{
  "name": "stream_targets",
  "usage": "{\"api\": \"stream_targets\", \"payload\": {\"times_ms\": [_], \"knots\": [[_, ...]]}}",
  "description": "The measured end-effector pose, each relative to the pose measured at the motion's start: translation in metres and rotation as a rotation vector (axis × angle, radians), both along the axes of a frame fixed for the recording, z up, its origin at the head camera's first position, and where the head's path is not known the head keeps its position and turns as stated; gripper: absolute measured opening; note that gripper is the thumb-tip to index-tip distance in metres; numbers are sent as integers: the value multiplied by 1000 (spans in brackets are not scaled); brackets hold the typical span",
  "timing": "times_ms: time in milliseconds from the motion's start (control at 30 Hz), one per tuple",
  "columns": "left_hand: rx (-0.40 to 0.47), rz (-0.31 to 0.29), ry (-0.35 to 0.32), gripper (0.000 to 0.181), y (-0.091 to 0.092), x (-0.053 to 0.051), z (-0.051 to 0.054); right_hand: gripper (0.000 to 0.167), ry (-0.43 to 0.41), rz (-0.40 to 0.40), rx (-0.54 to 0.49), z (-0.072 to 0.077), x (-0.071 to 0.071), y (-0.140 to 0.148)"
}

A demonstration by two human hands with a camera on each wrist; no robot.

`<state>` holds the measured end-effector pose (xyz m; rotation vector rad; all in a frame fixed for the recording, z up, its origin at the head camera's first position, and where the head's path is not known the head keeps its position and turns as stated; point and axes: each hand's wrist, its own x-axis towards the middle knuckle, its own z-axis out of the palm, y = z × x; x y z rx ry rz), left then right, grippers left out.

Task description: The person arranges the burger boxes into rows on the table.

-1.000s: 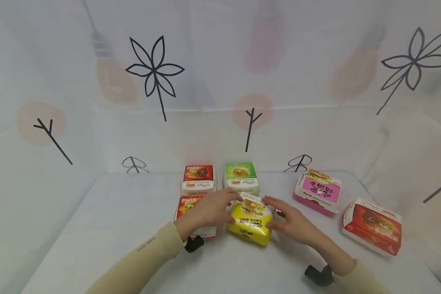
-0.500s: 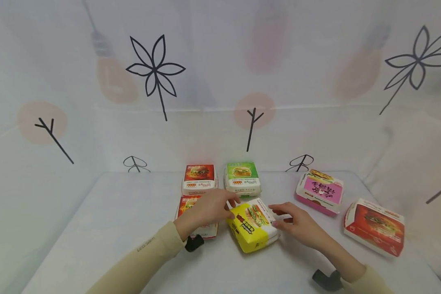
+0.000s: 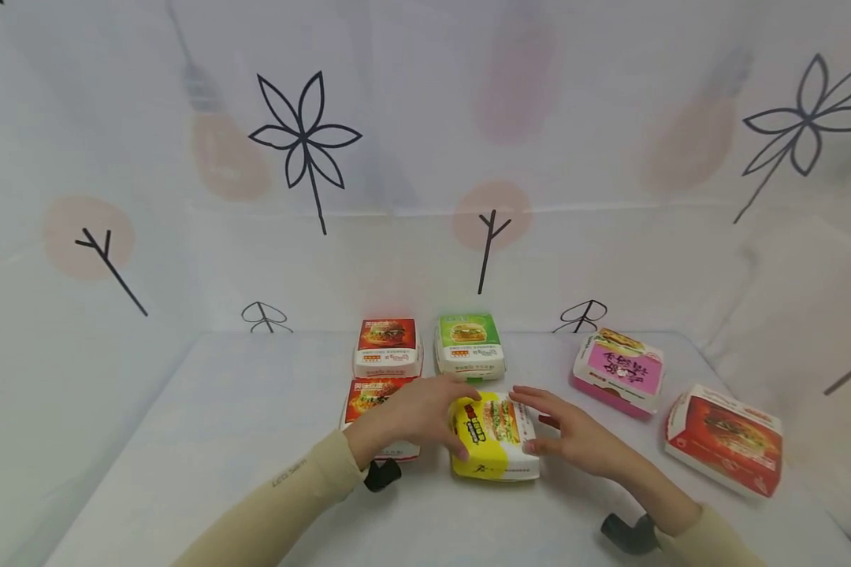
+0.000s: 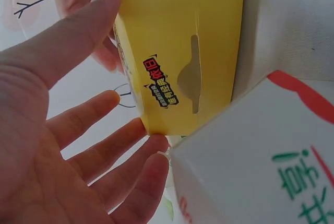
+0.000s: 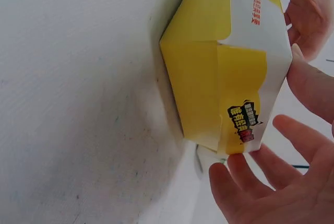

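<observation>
Yellow and white cover the burger box (image 3: 496,439) between the two hands, where it sits top side up on the worktop (image 3: 241,449). Its yellow end, cut with a slot (image 4: 190,80), points towards the left hand (image 3: 414,413); its white end points towards the right hand (image 3: 567,433). The front edge runs roughly straight across from one hand to the other. The top looks nearly square, so I cannot tell a long axis. Neither grip is clenched: the fingers are spread and relaxed, both hands touching the box at its sides and far corners. Partly hidden behind the left hand is a red-topped box (image 3: 370,396), with another red box (image 3: 388,346) beyond it. Past both grips stands a green box (image 3: 470,346). Right of the right hand are a pink box (image 3: 619,372), farther off, and a larger red box (image 3: 726,439).
</observation>
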<state>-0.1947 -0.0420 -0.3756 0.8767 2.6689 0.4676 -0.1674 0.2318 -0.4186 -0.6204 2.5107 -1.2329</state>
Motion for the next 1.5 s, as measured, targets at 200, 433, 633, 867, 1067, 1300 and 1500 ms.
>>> {"api": "stream_targets", "payload": {"times_ms": [200, 433, 633, 867, 1067, 1300, 1500], "knots": [[-23, 24, 9, 73, 4, 2, 0, 65, 45, 2, 24, 0, 1, 5], [15, 81, 44, 58, -1, -1, 3, 46, 89, -49, 61, 2, 2, 13], [79, 110, 29, 41, -2, -2, 4, 54, 71, -86, 81, 2, 5, 11], [64, 98, 40, 43, 0, -4, 3, 73, 33, -100, 63, 0, 9, 5], [62, 57, 42, 55, -1, -2, 2, 72, 14, -37, 34, -4, 11, 3], [13, 33, 21, 64, 1, -1, 0, 73, -26, -44, 4, -6, 11, -1], [-36, 19, 29, 64, 3, 1, 1, 74, -20, -65, 12, -5, 9, -5]]}}
